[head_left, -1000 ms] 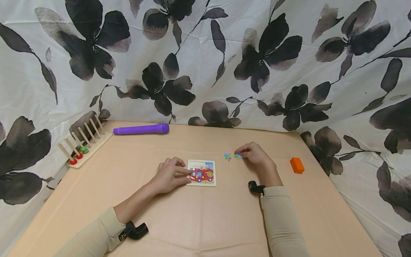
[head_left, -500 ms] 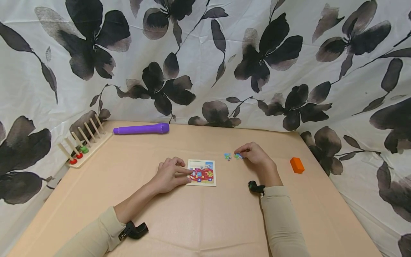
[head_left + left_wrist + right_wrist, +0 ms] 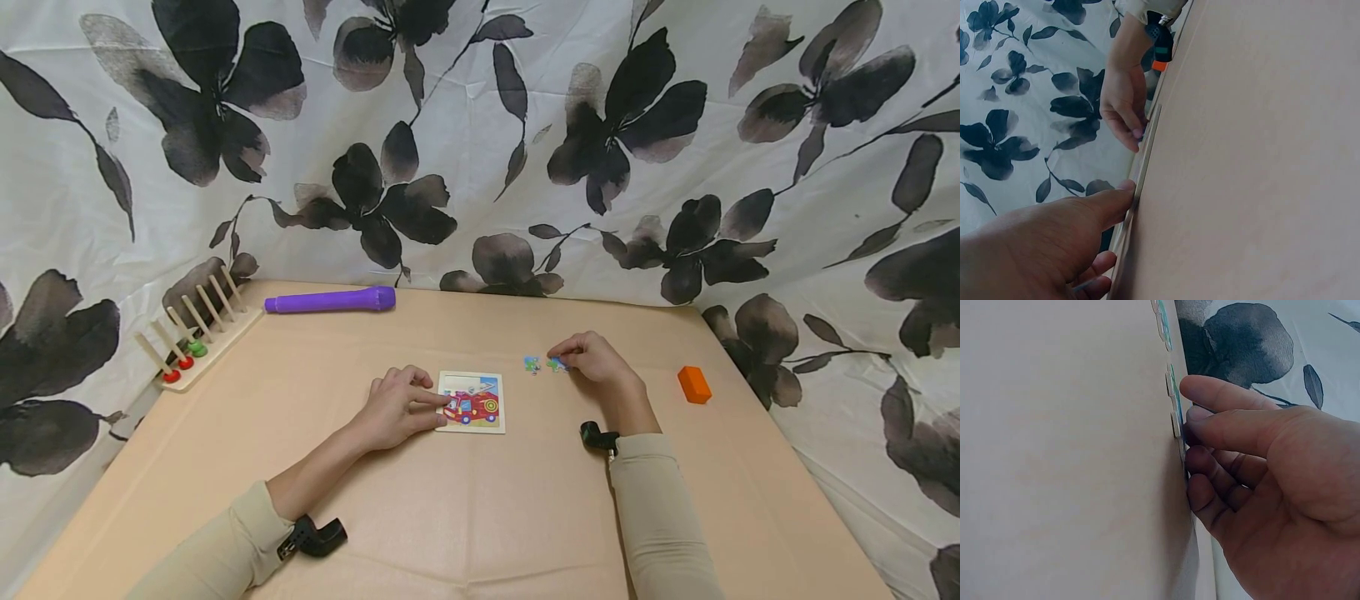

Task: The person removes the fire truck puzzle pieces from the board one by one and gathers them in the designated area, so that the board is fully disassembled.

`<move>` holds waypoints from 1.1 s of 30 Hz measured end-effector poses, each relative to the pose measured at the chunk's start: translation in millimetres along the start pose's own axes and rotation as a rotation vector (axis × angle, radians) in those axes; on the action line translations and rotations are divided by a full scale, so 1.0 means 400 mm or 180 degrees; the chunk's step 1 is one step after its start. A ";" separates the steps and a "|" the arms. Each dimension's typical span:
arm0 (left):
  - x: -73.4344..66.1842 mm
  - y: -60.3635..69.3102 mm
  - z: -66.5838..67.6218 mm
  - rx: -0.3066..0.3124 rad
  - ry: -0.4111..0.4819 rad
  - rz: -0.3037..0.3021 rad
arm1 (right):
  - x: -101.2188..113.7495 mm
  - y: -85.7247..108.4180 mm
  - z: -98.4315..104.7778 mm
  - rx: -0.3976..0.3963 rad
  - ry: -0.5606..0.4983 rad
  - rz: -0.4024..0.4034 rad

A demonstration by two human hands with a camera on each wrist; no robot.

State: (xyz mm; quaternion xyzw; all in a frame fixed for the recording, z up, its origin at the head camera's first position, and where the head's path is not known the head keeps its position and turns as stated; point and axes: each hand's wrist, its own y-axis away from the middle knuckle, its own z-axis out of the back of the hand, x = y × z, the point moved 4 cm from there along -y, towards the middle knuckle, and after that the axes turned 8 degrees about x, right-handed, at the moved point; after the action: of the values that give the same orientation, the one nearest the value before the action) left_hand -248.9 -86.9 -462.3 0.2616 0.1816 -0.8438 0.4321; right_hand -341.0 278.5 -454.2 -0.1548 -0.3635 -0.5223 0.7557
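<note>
A small square jigsaw puzzle (image 3: 480, 410) with a red vehicle picture and a pale frame lies flat mid-table. Its upper left part looks pale. My left hand (image 3: 397, 410) rests at its left edge, a finger reaching onto the picture; in the left wrist view the thumb (image 3: 1124, 190) touches the edge. Two blue-green puzzle pieces lie right of the frame. Fingers of my right hand (image 3: 600, 367) touch the right piece (image 3: 557, 364), partly covering it; the left piece (image 3: 532, 365) lies apart. In the right wrist view the thumb and index finger are close to the touched piece (image 3: 1174, 394).
A wooden peg board (image 3: 225, 337) with red and green beads stands at the back left. Beside it lies a purple microphone-shaped stick (image 3: 330, 301). An orange block (image 3: 694, 385) sits to the right. Floral cloth (image 3: 480, 167) hangs behind the table (image 3: 465, 517).
</note>
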 end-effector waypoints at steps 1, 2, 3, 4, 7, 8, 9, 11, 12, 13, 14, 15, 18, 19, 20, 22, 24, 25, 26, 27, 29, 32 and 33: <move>0.000 0.000 0.000 0.0002 -0.0002 0.0002 | 0.000 0.000 0.000 -0.0002 0.0009 0.0002; 0.000 0.000 0.000 0.0004 0.0001 0.0004 | 0.001 -0.001 0.000 -0.0006 0.0004 0.0000; 0.000 -0.001 0.000 0.0010 0.0006 0.0008 | 0.001 -0.001 0.000 -0.0007 0.0026 0.0013; 0.000 -0.001 0.000 0.0011 0.0010 0.0009 | 0.001 -0.001 0.001 -0.0015 0.0032 0.0011; 0.001 -0.001 0.000 0.0012 0.0020 0.0008 | 0.005 0.000 0.002 -0.0046 0.0053 -0.0030; 0.000 -0.001 0.000 0.0010 0.0022 0.0005 | 0.006 0.001 0.003 -0.0068 0.0058 -0.0050; 0.000 -0.001 0.000 0.0008 0.0022 0.0003 | 0.008 0.001 0.004 -0.0094 0.0073 -0.0065; 0.000 0.000 -0.001 0.0006 0.0019 -0.0003 | 0.014 0.000 0.006 -0.0153 0.0071 -0.0095; 0.000 0.000 -0.001 0.0007 0.0015 -0.0006 | 0.016 -0.001 0.007 -0.0187 0.0063 -0.0100; -0.001 0.000 -0.001 0.0006 0.0011 -0.0009 | 0.021 -0.002 0.007 -0.0218 0.0074 -0.0090; -0.001 0.000 -0.001 0.0005 0.0007 -0.0009 | 0.027 -0.003 0.008 -0.0243 0.0101 -0.0059; -0.001 0.001 -0.001 0.0005 0.0004 -0.0009 | 0.033 -0.004 0.008 -0.0267 0.0103 -0.0039; -0.002 0.001 -0.001 0.0001 -0.0007 -0.0012 | 0.055 -0.008 0.007 -0.0298 0.0159 0.0080; -0.002 0.001 -0.001 0.0000 -0.0006 -0.0012 | 0.063 -0.008 0.007 -0.0299 0.0174 0.0124; -0.001 0.001 -0.001 0.0001 -0.0003 -0.0008 | 0.071 -0.009 0.005 -0.0292 0.0164 0.0153; -0.001 0.001 -0.001 0.0002 -0.0005 -0.0007 | 0.086 -0.009 0.003 -0.0276 0.0140 0.0214; -0.001 0.001 -0.001 0.0005 -0.0002 0.0000 | 0.100 -0.010 -0.001 -0.0270 0.0112 0.0276; -0.001 0.000 -0.001 0.0003 -0.0004 0.0001 | 0.108 -0.009 -0.003 -0.0264 0.0087 0.0302; 0.000 0.000 -0.001 0.0003 -0.0007 0.0001 | 0.115 -0.010 -0.006 -0.0259 0.0081 0.0330; 0.000 -0.001 -0.001 0.0003 -0.0011 0.0001 | 0.121 -0.011 -0.008 -0.0258 0.0086 0.0381; 0.000 -0.001 -0.001 0.0004 -0.0011 0.0001 | 0.133 -0.015 -0.015 -0.0245 0.0067 0.0441; 0.001 -0.002 0.000 0.0006 -0.0009 -0.0003 | 0.148 -0.024 -0.027 -0.0211 0.0072 0.0512; 0.001 -0.002 0.001 0.0007 -0.0007 -0.0003 | 0.151 -0.027 -0.031 -0.0197 0.0057 0.0512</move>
State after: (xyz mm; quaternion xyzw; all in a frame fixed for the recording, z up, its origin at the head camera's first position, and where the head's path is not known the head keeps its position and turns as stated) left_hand -250.0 -86.8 -462.3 0.2611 0.1803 -0.8445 0.4315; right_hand -334.5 225.7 -421.4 -0.2021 -0.3268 -0.4722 0.7933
